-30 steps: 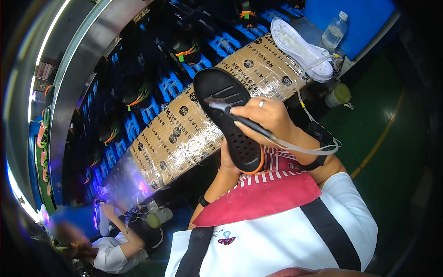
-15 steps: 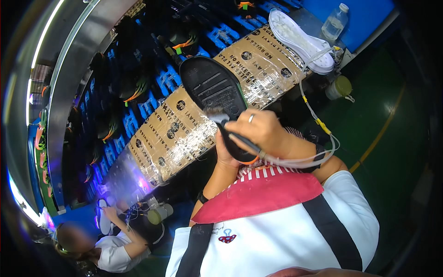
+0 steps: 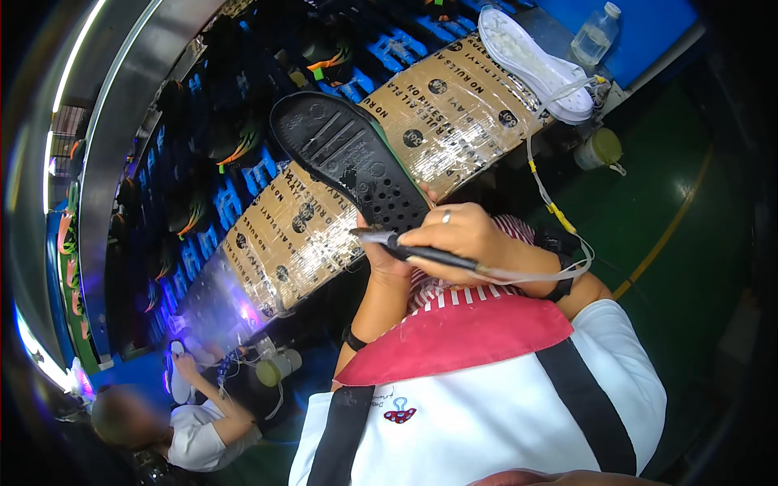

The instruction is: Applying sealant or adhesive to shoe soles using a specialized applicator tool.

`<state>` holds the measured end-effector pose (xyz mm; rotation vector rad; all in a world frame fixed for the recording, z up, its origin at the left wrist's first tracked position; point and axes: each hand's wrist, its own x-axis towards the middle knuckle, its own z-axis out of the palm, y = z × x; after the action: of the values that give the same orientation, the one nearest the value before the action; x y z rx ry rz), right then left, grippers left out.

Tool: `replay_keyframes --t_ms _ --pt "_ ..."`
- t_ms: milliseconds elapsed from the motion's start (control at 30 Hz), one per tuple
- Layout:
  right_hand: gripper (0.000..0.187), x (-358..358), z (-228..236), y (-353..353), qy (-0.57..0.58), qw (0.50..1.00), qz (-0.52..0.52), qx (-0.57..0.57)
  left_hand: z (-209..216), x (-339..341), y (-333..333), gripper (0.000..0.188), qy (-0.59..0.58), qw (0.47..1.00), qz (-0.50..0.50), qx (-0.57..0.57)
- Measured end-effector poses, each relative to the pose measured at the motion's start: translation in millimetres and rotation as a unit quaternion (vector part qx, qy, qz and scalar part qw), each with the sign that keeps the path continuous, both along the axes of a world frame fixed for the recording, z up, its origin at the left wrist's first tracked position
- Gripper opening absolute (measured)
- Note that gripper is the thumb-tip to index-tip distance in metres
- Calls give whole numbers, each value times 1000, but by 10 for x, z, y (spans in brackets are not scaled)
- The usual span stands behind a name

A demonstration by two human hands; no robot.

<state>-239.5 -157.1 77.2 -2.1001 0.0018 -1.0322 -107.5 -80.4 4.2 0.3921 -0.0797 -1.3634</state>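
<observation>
A black shoe sole (image 3: 344,150) with raised bars and a patch of round holes is held up over the front edge of the cardboard-covered bench. My left hand (image 3: 382,257) grips its near end from below, fingers wrapped round the edge. In my right hand (image 3: 460,236) is a brush with a black handle (image 3: 439,257), pinched between thumb and fingers. Its bristles are over the near end of the sole; whether they touch it I cannot tell. A clear tube (image 3: 519,279) runs from the handle's back end past my right wrist.
Printed cardboard (image 3: 275,243) under shiny film covers the bench. A white sole (image 3: 539,73) holding pale pieces lies far right, beside a clear bottle (image 3: 596,36) and a yellowish jar (image 3: 600,150). Beyond stand blue racks (image 3: 397,50) with dark shoes. A co-worker (image 3: 203,433) handles another sole lower left.
The sole has shifted left and tilted, showing its holed part. My right hand has drawn the brush back toward me, from the sole's middle to its near end.
</observation>
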Motion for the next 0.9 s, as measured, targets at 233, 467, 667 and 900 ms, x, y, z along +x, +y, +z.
replay_keyframes --t_ms 233,467,667,900 --pt "25 14 -31 75 22 999 -40 -8 3 26 -26 87 20 997 42 -54" --pt "22 -23 106 22 22 995 53 83 -36 96 0 73 37 995 64 -73" --pt "23 -13 -19 92 82 992 10 98 -47 141 5 71 9 991 9 -133" --pt "24 -77 133 -23 112 970 90 195 26 253 41 74 59 993 58 -81"
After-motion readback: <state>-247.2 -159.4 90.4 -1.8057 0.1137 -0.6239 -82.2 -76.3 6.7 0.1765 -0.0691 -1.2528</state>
